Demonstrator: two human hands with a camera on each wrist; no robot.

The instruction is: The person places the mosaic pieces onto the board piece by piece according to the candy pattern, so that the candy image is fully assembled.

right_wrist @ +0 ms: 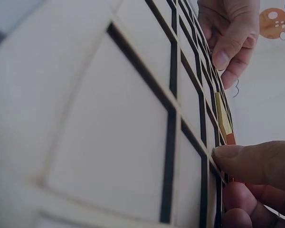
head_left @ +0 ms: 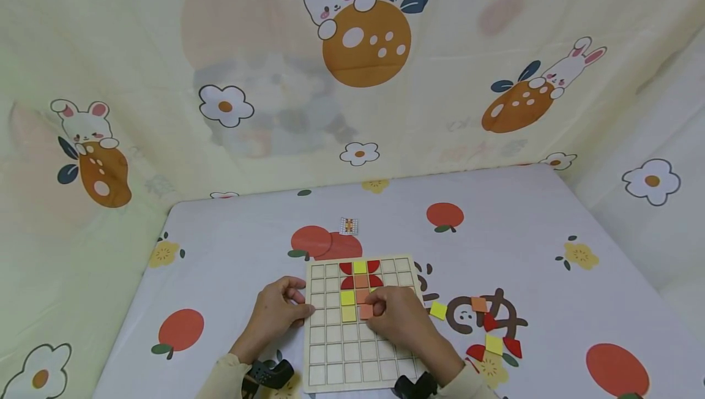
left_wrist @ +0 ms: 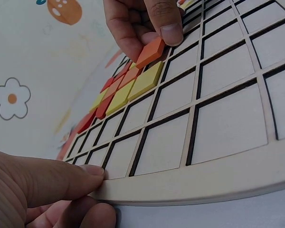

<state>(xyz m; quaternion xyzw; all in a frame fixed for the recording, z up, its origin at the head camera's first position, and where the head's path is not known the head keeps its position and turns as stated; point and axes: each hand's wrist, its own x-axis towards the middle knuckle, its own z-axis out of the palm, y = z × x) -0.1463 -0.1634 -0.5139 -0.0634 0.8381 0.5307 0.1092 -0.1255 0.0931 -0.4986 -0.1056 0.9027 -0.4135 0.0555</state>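
Observation:
A wooden grid board [head_left: 325, 353] lies on the table. My left hand [head_left: 278, 310] holds its left edge; in the left wrist view the thumb [left_wrist: 80, 178] rests on the rim, with the other fingers lower down beside it. With thumb and fingers my right hand [head_left: 402, 319] pinches an orange square tile [left_wrist: 150, 53], tilted over a cell in the middle column. Above that tile, the column has more orange squares [head_left: 360, 281] and a yellow square [head_left: 360, 267] at the top. Red curved pieces [head_left: 346, 283] flank them, and yellow squares [head_left: 348, 298] sit to the left. My right fingers hide some cells.
Right of the board lie loose pieces: a yellow square [head_left: 438, 310], an orange square [head_left: 479, 305], another yellow square [head_left: 494, 344] and several red curved pieces [head_left: 513, 347]. Behind the board is a small patterned card [head_left: 349, 226]. A printed curtain [head_left: 264, 160] hangs past the table's far edge.

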